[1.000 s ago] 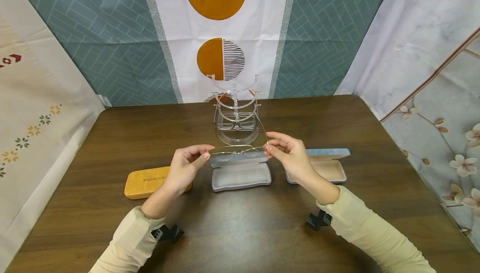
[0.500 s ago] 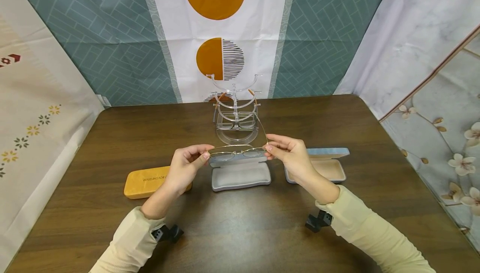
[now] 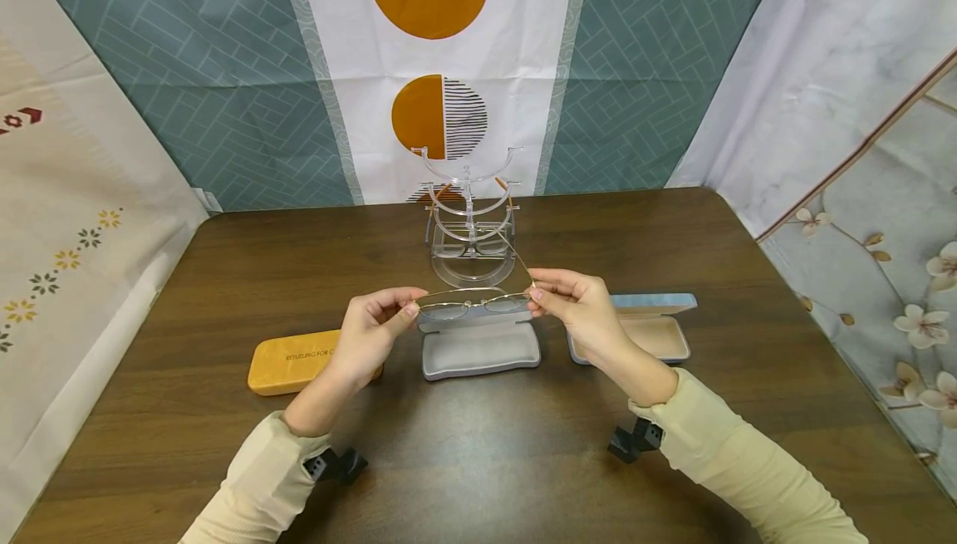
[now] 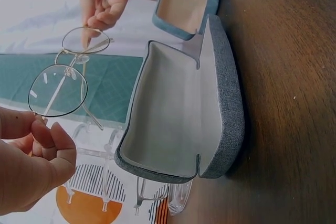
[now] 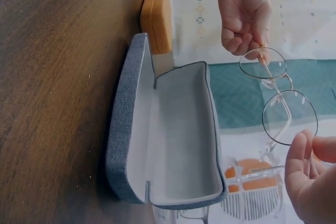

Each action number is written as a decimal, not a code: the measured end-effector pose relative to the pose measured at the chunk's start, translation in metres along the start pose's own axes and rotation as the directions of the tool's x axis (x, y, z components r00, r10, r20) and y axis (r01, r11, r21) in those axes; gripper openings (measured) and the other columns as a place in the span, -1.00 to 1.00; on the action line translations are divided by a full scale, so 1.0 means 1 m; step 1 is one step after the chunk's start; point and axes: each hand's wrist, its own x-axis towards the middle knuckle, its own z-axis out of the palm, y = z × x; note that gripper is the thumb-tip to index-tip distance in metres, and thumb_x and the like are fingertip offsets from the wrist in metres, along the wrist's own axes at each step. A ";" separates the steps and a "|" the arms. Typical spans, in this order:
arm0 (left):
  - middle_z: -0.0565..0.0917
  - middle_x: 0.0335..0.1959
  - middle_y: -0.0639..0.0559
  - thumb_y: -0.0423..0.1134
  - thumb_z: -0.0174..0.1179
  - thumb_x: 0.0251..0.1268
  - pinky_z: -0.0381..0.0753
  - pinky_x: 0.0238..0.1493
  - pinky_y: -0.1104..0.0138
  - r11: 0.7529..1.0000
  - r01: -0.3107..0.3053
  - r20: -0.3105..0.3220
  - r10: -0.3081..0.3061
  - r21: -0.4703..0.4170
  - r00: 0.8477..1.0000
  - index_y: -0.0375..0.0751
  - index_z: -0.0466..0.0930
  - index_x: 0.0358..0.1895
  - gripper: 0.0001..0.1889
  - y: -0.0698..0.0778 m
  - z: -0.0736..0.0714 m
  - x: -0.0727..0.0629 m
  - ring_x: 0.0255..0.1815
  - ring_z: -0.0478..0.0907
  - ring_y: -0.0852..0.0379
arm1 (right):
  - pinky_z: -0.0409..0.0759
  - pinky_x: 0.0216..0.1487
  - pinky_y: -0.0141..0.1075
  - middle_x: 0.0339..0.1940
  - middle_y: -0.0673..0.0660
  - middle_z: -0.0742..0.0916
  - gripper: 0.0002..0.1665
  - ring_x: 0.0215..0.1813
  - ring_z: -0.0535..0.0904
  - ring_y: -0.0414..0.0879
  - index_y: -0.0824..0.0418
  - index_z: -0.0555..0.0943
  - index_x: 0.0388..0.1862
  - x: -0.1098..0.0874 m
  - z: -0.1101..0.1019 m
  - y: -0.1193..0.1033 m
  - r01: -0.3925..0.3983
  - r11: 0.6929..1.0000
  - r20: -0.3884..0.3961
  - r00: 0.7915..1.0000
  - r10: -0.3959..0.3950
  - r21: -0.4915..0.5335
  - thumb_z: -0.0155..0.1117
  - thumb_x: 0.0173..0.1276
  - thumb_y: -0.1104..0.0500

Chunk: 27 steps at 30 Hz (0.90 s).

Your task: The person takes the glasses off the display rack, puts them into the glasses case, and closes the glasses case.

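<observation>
A pair of thin gold wire-rimmed glasses is held up between both hands over an opened glasses case with grey lining. My left hand pinches the left end of the frame between thumb and fingers. At the opposite hinge, my right hand pinches the frame, thumb nearest me. One temple lies folded across behind the lenses, while the right one slants back toward the stand. In the left wrist view the round lenses face the camera, beside the blue-grey fabric case.
Behind the glasses stands a clear tiered display stand, with another pair of glasses on its lower tier. A yellow case, closed, lies by the left forearm. A light-blue case with beige lining stands opened near the right wrist.
The right temple's tip has swung inward, to the left. My right hand has dipped slightly; the left hand keeps its place on the frame.
</observation>
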 end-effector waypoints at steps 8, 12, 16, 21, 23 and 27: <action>0.55 -0.52 -0.15 -0.58 0.08 0.16 0.47 -0.47 0.50 1.000 0.002 -0.002 -0.002 0.003 1.000 -0.57 0.56 -0.17 -0.82 -0.001 0.000 0.000 -0.52 0.45 0.21 | 0.59 -0.34 -0.39 -0.45 -0.03 0.69 -0.61 -0.44 0.61 -0.23 0.70 0.36 0.04 0.001 -0.001 0.000 -0.012 1.000 0.008 1.000 0.012 -0.025 0.04 0.21 0.58; 0.55 -0.52 -0.15 -0.58 0.08 0.16 0.48 -0.46 0.50 1.000 0.005 -0.002 -0.005 0.002 1.000 -0.57 0.56 -0.17 -0.82 0.000 0.000 0.000 -0.51 0.45 0.21 | 0.59 -0.31 -0.38 -0.43 -0.03 0.69 -0.60 -0.42 0.61 -0.23 0.69 0.35 0.05 0.000 0.000 -0.001 -0.026 0.999 0.019 0.999 0.027 -0.033 0.04 0.22 0.57; 0.55 -0.51 -0.19 -0.58 0.08 0.16 0.49 -0.45 0.49 1.000 0.007 0.001 -0.007 0.006 1.000 -0.57 0.56 -0.17 -0.82 0.001 0.000 0.000 -0.52 0.46 0.16 | 0.59 -0.30 -0.37 -0.43 -0.04 0.69 -0.60 -0.42 0.60 -0.24 0.69 0.35 0.07 0.000 -0.001 -0.002 -0.030 0.999 0.026 0.999 0.031 -0.040 0.03 0.23 0.57; 0.55 -0.50 -0.20 -0.58 0.08 0.17 0.50 -0.44 0.48 1.000 0.009 0.003 -0.009 0.008 1.000 -0.56 0.56 -0.17 -0.82 0.001 0.000 0.000 -0.52 0.47 0.08 | 0.59 -0.30 -0.37 -0.44 -0.06 0.69 -0.60 -0.43 0.59 -0.25 0.69 0.34 0.07 0.000 -0.001 -0.002 -0.034 0.998 0.032 0.999 0.035 -0.047 0.03 0.24 0.55; 0.55 -0.50 -0.19 -0.58 0.08 0.17 0.50 -0.45 0.48 1.000 0.009 0.004 -0.010 0.008 1.000 -0.57 0.56 -0.18 -0.83 0.001 0.000 0.000 -0.52 0.47 0.06 | 0.59 -0.30 -0.37 -0.44 -0.06 0.69 -0.61 -0.43 0.59 -0.25 0.69 0.35 0.07 0.000 -0.001 -0.002 -0.034 0.998 0.036 0.999 0.036 -0.047 0.03 0.24 0.55; 0.54 -0.51 -0.21 -0.58 0.08 0.17 0.50 -0.45 0.48 1.000 0.009 0.006 -0.009 0.006 1.000 -0.57 0.56 -0.18 -0.83 0.001 0.000 0.000 -0.52 0.47 0.06 | 0.59 -0.31 -0.38 -0.44 -0.05 0.69 -0.61 -0.42 0.59 -0.25 0.68 0.36 0.06 0.000 -0.002 -0.002 -0.026 0.999 0.050 0.998 0.028 -0.044 0.04 0.25 0.54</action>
